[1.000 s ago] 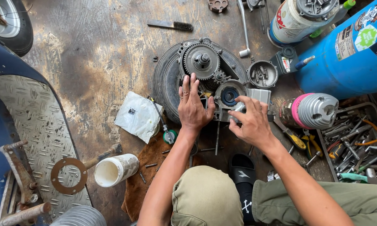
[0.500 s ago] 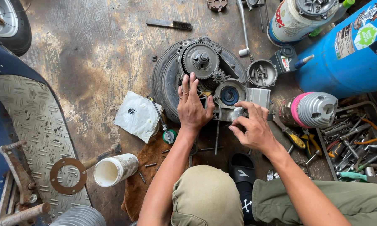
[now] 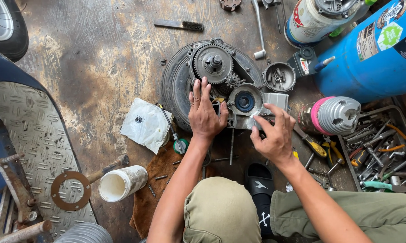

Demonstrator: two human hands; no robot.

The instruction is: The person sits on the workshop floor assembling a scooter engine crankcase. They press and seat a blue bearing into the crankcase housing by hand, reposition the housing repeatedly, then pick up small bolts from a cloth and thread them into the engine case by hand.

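Greasy grey metal engine casing (image 3: 221,85) lies on the concrete floor (image 3: 99,58); my left hand (image 3: 205,112) presses flat and open on it, my right hand (image 3: 272,132) pinches its silver cover (image 3: 275,100), seating it squarely.

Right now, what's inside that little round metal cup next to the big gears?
The little metal cup holds a few loose bolts and small metal bits. They pile on each other, so its bottom and anything underneath stay hidden. Neither hand touches it.

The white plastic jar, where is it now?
In the head view, the white plastic jar lies on its side at lower left, between the ring gasket and the brown rag.
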